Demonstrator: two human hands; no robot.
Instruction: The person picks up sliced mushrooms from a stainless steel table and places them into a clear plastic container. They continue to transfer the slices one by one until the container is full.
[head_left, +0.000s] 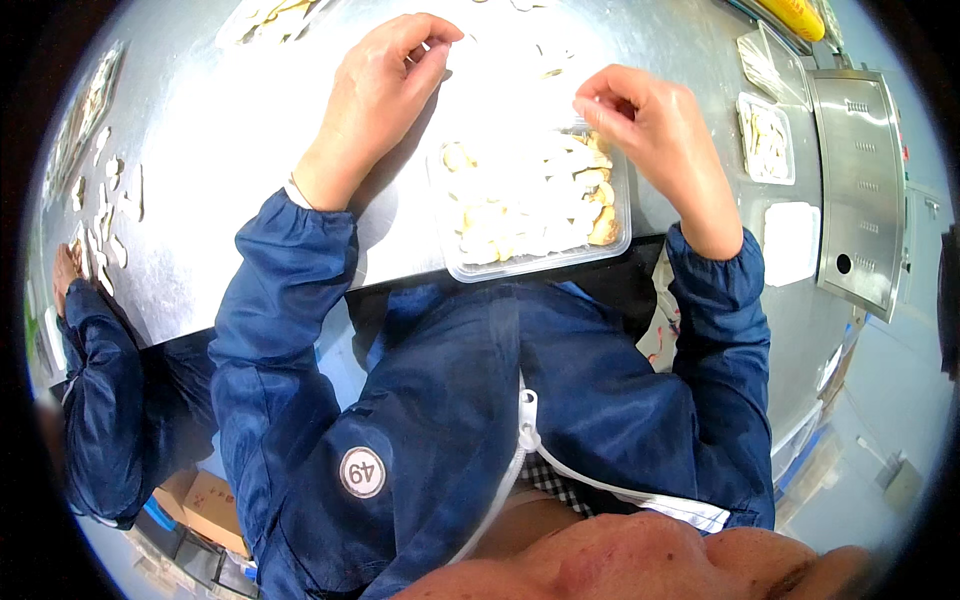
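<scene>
A clear plastic tray (459, 259) sits at the table's near edge in front of me, filled with pale mushroom slices (592, 187), some with tan edges. My right hand (649, 124) hovers at the tray's far right corner, thumb and index finger drawn together. To the left, beyond the tray, is my left hand (386, 90) over the table, its thumb and index tips close to each other. Strong glare whitens the area between the hands, so whatever may be in either pinch cannot be made out. A few loose slices (553, 73) lie beyond the right hand.
Bright steel table (187, 225) spreads around. At right are another filled tray (765, 139), a white container (791, 244) and a steel box (859, 187). A co-worker's hand (66, 274) is far left by scattered slices (101, 217); another tray (270, 21) stands at the back.
</scene>
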